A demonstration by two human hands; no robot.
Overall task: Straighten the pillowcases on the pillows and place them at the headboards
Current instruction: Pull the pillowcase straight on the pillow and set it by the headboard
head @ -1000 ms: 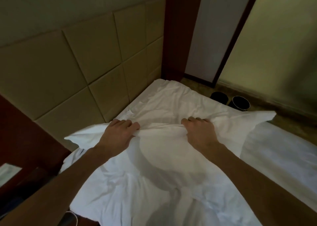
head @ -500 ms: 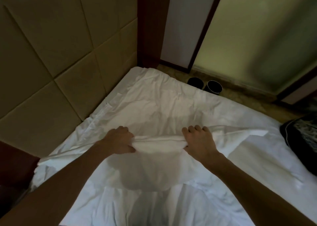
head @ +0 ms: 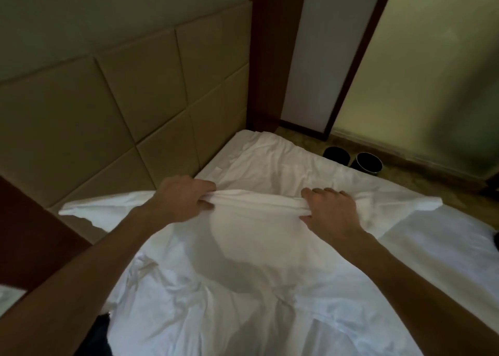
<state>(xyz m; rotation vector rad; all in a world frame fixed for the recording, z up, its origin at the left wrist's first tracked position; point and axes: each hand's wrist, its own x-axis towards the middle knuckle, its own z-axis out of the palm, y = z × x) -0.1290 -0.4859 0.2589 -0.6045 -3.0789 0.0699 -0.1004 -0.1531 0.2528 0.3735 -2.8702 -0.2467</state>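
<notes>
A white pillow in its pillowcase (head: 256, 247) is held up in front of me over the white bed (head: 283, 166). My left hand (head: 183, 199) grips the top edge of the pillowcase left of centre. My right hand (head: 329, 210) grips the same edge right of centre, and the cloth is bunched taut between them. The pillowcase corners stick out to the left and right of my hands. Its lower part hangs crumpled toward me. The padded beige headboard (head: 135, 112) stands just behind and to the left.
A dark wooden post (head: 272, 58) rises at the far end of the headboard. Two dark round bins (head: 353, 158) stand on the floor beyond the bed, below a frosted glass wall (head: 432, 72). A dark wooden bedside unit (head: 32, 234) is at my left.
Both hands have lifted the pillow's top edge higher and toward the headboard, still gripping it. The view has swung back to the left.
</notes>
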